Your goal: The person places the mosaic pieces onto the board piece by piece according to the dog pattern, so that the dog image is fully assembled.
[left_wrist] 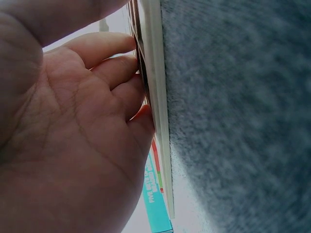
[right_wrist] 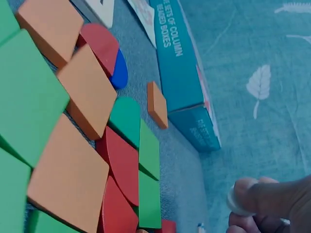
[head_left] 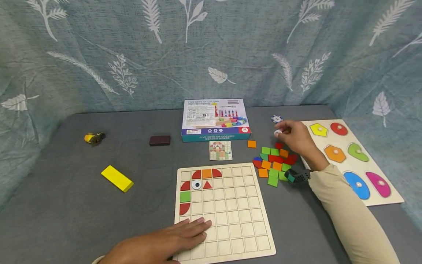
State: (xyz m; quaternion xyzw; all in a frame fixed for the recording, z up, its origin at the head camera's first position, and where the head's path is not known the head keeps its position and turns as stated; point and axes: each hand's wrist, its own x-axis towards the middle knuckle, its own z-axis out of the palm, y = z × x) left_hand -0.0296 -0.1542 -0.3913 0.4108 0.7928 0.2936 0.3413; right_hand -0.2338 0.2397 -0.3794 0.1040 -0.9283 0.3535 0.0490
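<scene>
A wooden grid board (head_left: 233, 205) lies on the table in the head view. Red quarter-round pieces, an orange square (head_left: 206, 173), a green square (head_left: 185, 197), a red triangle (head_left: 207, 184) and a white eye disc (head_left: 196, 184) sit in its upper left cells. My left hand (head_left: 171, 238) rests with extended fingers on the board's lower left. Above the pile of loose coloured pieces (head_left: 273, 173), my right hand (head_left: 296, 137) pinches a small white round piece (right_wrist: 237, 203) between thumb and fingers. Its face is mostly hidden by the fingers.
Behind the board are a printed pattern card (head_left: 220, 150) and a toy box (head_left: 215, 120). A shape puzzle board (head_left: 344, 165) lies right, a poker chip (head_left: 277, 118) behind my right hand. Further left are a yellow block (head_left: 117, 178), a dark brown block (head_left: 159, 140) and a toy bee (head_left: 94, 138).
</scene>
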